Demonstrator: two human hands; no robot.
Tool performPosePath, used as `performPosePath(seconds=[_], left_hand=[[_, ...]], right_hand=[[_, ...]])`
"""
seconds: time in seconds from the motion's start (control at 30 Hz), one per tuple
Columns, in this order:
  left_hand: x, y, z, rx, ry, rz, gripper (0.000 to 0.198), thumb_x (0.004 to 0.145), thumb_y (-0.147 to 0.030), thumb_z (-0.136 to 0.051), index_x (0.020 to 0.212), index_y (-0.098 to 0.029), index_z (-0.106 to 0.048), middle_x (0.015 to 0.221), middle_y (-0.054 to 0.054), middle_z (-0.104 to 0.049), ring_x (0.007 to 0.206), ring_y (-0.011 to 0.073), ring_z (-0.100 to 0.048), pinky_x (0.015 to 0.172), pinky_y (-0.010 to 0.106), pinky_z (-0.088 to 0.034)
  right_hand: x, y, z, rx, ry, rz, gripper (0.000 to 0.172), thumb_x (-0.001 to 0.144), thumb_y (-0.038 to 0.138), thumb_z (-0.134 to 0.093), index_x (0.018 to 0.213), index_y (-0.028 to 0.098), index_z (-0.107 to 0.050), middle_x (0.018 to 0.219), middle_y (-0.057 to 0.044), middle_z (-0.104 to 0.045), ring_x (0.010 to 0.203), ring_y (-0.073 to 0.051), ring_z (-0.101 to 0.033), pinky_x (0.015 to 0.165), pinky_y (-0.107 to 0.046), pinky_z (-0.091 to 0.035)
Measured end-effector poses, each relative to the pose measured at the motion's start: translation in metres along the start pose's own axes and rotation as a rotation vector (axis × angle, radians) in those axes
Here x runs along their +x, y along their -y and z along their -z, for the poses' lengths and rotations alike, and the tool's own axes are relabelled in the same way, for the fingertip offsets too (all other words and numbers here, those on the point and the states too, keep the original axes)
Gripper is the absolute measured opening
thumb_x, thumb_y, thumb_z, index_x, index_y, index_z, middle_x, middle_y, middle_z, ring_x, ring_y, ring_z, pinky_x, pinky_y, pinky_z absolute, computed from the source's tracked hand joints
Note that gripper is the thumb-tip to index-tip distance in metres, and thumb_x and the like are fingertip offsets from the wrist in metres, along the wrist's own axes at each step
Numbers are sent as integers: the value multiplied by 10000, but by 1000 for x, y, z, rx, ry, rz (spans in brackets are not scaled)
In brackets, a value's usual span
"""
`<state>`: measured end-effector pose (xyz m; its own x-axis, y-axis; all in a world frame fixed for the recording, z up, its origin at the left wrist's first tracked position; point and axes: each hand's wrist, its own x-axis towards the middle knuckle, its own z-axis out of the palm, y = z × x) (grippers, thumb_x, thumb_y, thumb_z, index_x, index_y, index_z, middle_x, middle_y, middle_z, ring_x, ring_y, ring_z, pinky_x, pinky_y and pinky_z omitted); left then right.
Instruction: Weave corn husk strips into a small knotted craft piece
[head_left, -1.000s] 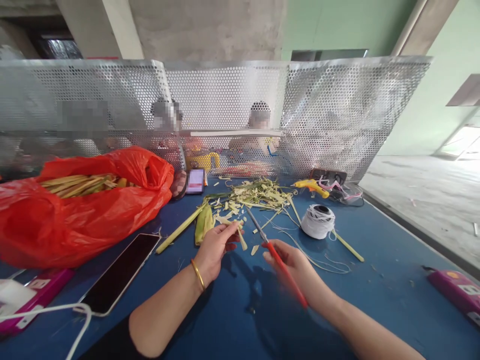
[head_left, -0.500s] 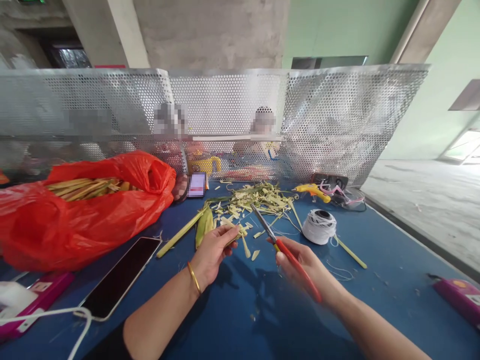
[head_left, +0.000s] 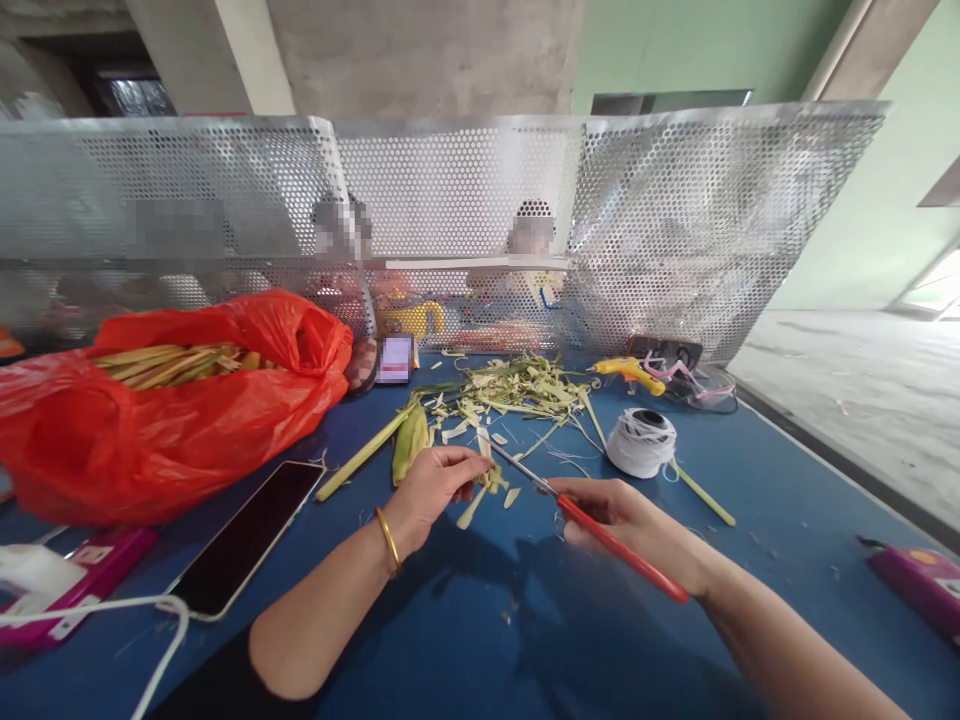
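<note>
My left hand (head_left: 430,486) pinches a small yellow-green leaf strip piece (head_left: 486,482) just above the blue table (head_left: 480,620). My right hand (head_left: 626,515) is closed round red-handled scissors (head_left: 592,525), whose blades point left and reach the strip at my left fingertips. A pile of cut leaf scraps (head_left: 517,385) lies beyond both hands. A long green stalk (head_left: 367,450) and a folded leaf (head_left: 409,443) rest just left of my left hand.
A red plastic bag (head_left: 150,420) full of leaf strips sits at the left. A phone (head_left: 247,535) lies near my left forearm. A white thread spool (head_left: 640,441), a yellow glue gun (head_left: 626,372) and pink boxes (head_left: 919,585) are about. A perforated metal screen (head_left: 675,230) stands behind; people sit beyond it.
The scissors swung from pointing up and away to pointing left, blades now meeting the strip in my left fingers. My left hand stayed put with the strip.
</note>
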<state>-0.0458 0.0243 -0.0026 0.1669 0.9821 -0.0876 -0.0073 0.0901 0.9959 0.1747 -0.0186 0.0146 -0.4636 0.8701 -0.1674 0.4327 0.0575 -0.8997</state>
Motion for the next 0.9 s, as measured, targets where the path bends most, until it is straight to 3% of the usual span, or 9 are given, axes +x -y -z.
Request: performPosePath(seconds=[0.13, 0.27, 0.47, 0.63, 0.77, 0.9], left_hand=[[0, 0, 0, -2, 76, 68, 160, 607, -294, -705, 572, -138, -689, 483, -23, -476, 461, 67, -392, 464, 206, -277], [0, 0, 0, -32, 77, 86, 137, 609, -267, -704, 598, -130, -698, 505, -19, -492, 474, 70, -398, 473, 207, -285], [0, 0, -1, -62, 87, 77, 112, 624, -244, -694, 590, -139, -706, 500, -10, -500, 470, 78, -402, 468, 204, -293], [1, 1, 0, -79, 88, 75, 116, 615, -232, -714, 550, -139, -690, 482, -15, -493, 454, 74, -411, 454, 199, -301], [1, 1, 0, -149, 82, 70, 155, 592, -254, -771, 536, -143, -678, 472, -19, -504, 432, 66, -408, 416, 191, -301], [0, 1, -1, -313, 33, 148, 227, 596, -296, -812, 717, -127, -723, 562, -3, -596, 480, 61, -511, 467, 162, -416]], right_hand=[[-1, 0, 1, 26, 21, 17, 429, 778, 495, -632, 1024, 146, -664, 678, 13, -503, 610, -105, -384, 555, -231, -349], [-1, 0, 0, 42, 22, 37, 428, 758, 502, -650, 991, 145, -686, 654, 11, -517, 616, -116, -418, 581, -240, -371], [1, -2, 0, 25, 56, 6, 412, 790, 516, -608, 957, 143, -662, 653, 41, -392, 584, -83, -270, 506, -216, -253], [2, -3, 0, 34, 71, 21, 416, 787, 531, -608, 897, 131, -643, 656, 46, -337, 588, -78, -248, 489, -217, -215], [2, -1, -4, 30, 12, 17, 468, 741, 567, -643, 897, 126, -637, 629, 56, -327, 552, -67, -240, 470, -215, -205], [1, -1, -8, 102, -99, 55, 613, 735, 641, -603, 1077, 133, -584, 638, 58, -343, 530, -68, -266, 455, -209, -235]])
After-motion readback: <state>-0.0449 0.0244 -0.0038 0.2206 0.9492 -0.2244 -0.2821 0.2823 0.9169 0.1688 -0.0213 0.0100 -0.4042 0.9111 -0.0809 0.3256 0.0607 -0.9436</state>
